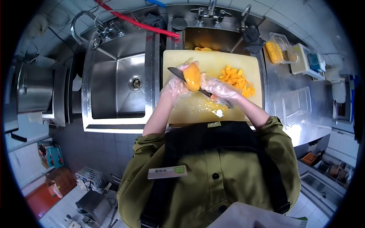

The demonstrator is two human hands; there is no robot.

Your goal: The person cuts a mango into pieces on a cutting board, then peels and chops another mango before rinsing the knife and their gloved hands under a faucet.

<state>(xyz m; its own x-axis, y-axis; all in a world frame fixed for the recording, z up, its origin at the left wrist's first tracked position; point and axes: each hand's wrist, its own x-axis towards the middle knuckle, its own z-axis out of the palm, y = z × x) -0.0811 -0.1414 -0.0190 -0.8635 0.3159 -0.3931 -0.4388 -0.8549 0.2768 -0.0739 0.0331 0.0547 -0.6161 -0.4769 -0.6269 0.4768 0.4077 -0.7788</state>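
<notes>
A peeled orange-yellow fruit, which looks like a mango (192, 77), rests in my left hand (178, 86), which wears a clear plastic glove. My right hand (218, 88), also gloved, is closed round the handle of a dark-bladed knife (176, 72). The blade passes behind or against the fruit, with its tip out at the upper left. Both hands are over the pale cutting board (178, 114). A pile of orange fruit pieces (237, 79) lies on the board to the right of my right hand.
An empty steel sink (118, 91) is at the left. Behind the board, another sink (224, 40) holds some yellow-orange pieces. On the right counter are a clear container (283, 47) with yellow fruit and a transparent tray or lid (297, 107). A red hose (140, 23) crosses the back.
</notes>
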